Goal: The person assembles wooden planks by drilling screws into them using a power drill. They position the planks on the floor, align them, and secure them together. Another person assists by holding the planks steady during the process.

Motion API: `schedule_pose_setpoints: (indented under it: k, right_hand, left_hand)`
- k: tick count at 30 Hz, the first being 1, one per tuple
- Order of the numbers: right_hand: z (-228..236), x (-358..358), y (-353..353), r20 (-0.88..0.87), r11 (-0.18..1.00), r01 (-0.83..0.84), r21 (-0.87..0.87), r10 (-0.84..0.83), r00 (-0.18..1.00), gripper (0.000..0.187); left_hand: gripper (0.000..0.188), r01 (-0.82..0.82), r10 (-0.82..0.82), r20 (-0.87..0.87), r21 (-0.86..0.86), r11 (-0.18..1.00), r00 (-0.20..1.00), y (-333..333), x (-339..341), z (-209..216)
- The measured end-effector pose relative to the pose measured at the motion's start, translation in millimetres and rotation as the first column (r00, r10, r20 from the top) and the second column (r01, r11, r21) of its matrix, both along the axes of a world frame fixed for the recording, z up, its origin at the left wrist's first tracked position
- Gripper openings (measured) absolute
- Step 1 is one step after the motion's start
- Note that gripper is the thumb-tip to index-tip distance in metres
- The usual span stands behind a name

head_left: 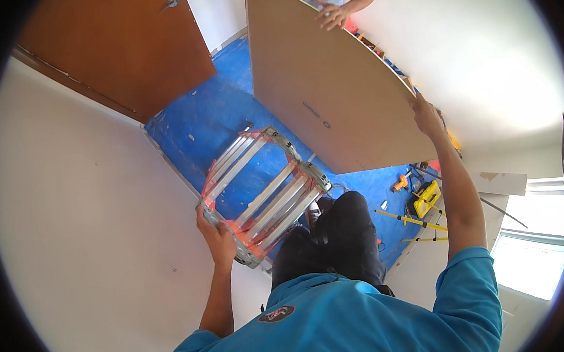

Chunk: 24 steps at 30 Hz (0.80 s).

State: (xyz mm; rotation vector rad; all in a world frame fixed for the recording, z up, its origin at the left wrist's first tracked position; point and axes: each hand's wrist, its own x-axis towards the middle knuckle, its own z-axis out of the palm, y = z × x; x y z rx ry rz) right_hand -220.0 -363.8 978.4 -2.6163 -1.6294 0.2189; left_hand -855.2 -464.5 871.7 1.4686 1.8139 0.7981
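Observation:
My left hand [217, 243] is closed around the end of an aluminium folding ladder [257, 189] with red-orange plastic wrapped on its frame. The ladder stands folded, just left of my legs. With my right arm stretched out, my right hand [427, 118] grips the upper edge of a large brown drywall sheet [335, 92]; its fingers lie partly behind that edge. The sheet stands on its long side, its broad face toward me. At its far end, another person's hand [331, 15] rests at the same upper edge.
Blue covering [197, 110] lies over the floor. A brown door [119, 51] stands at the far left, and a white wall [82, 203] runs along my left. To the right are a yellow toolbox [424, 199], yellow tripod legs [410, 219], an orange power tool [400, 183] and a window [534, 253].

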Motion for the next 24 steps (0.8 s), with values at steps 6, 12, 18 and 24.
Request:
schedule_pose_setpoints:
  k: [6, 12, 18, 24]
  right_hand:
    - [-10, 4, 2, -0.084, 0.999, 0.013, 0.029, -0.010, 0.996, 0.041]
    - [-13, 13, 7, 0.017, 0.998, 0.068, -0.003, -0.068, 0.998, 0.048]
    - [-6, 19, 15, 0.005, 0.998, 0.066, 0.000, -0.066, 0.998, 0.049]
    - [-4, 26, 17, -0.011, 0.997, 0.078, -0.011, -0.078, 0.997, 0.048]
  left_hand:
    - [0.068, -0.023, 0.023, 0.001, -0.033, 0.999, 1.000, 0, 1, 0]
    - [0.072, -0.028, 0.027, -0.024, -0.031, 0.999, 0.999, 2, 0, 2]
    - [0.072, -0.102, 0.082, -0.238, -0.072, 0.992, 0.968, 5, 8, 12]
    - [0.074, 0.291, -0.276, -0.692, -0.098, 0.952, 0.667, 49, 0, 38]
